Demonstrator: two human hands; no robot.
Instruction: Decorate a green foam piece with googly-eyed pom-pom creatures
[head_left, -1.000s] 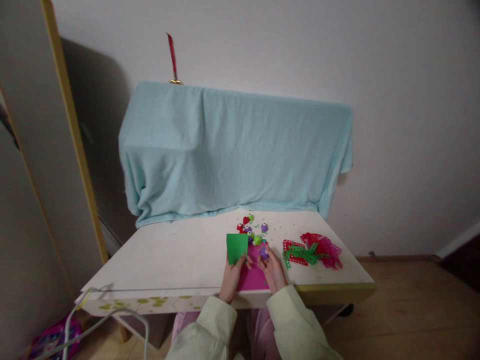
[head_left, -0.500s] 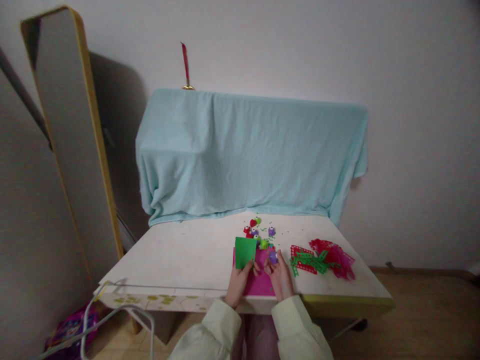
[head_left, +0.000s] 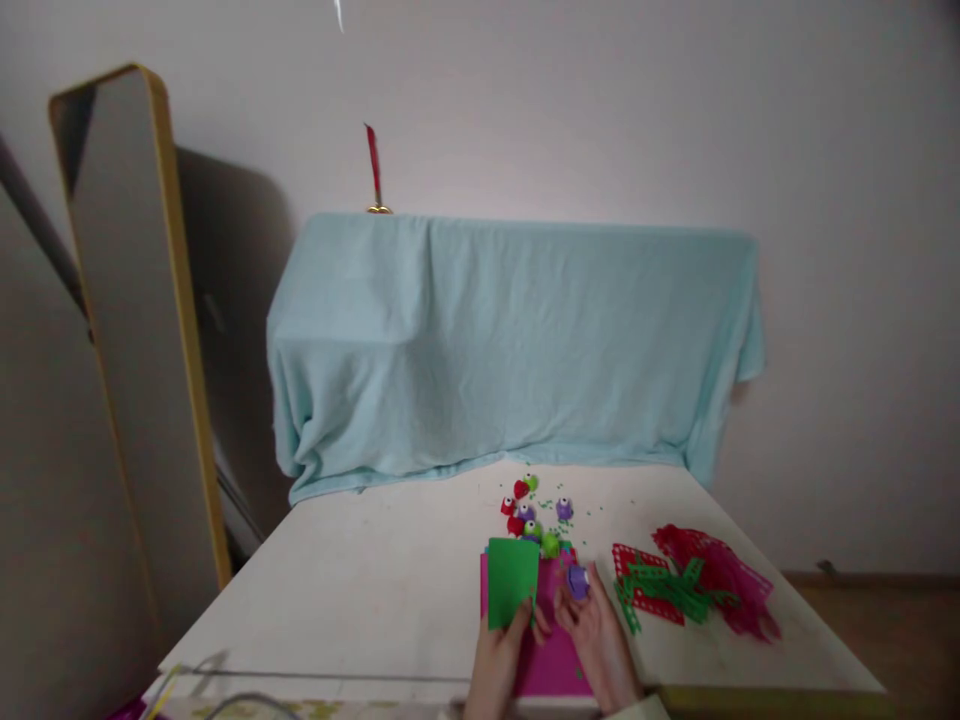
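Note:
My left hand (head_left: pixel 504 650) pinches a green paper sheet (head_left: pixel 513 580) by its lower right edge, holding it up before me. In my right hand (head_left: pixel 600 640) is a small purple craft punch (head_left: pixel 577 582), gripped by the fingers a little to the right of the sheet. Beneath both hands lies a magenta sheet (head_left: pixel 551 665) at the table's front edge. Just beyond the green sheet sit several similar small punches in red (head_left: pixel 515 524), light green (head_left: pixel 551 545) and purple (head_left: pixel 564 508), with white round eye-like tops. Tiny green paper bits are scattered around them.
To the right lies a heap of hole-punched paper scraps, green (head_left: pixel 675 590), red (head_left: pixel 649 580) and magenta (head_left: pixel 742 595), on the white table (head_left: pixel 360 580). A light blue cloth (head_left: pixel 510 340) covers something bulky at the back. At far left leans a tall mirror (head_left: pixel 142 330).
The view has tilted up and shifted nearer, so everything appears lower. Both hands keep the same hold on the green sheet and the purple craft punch.

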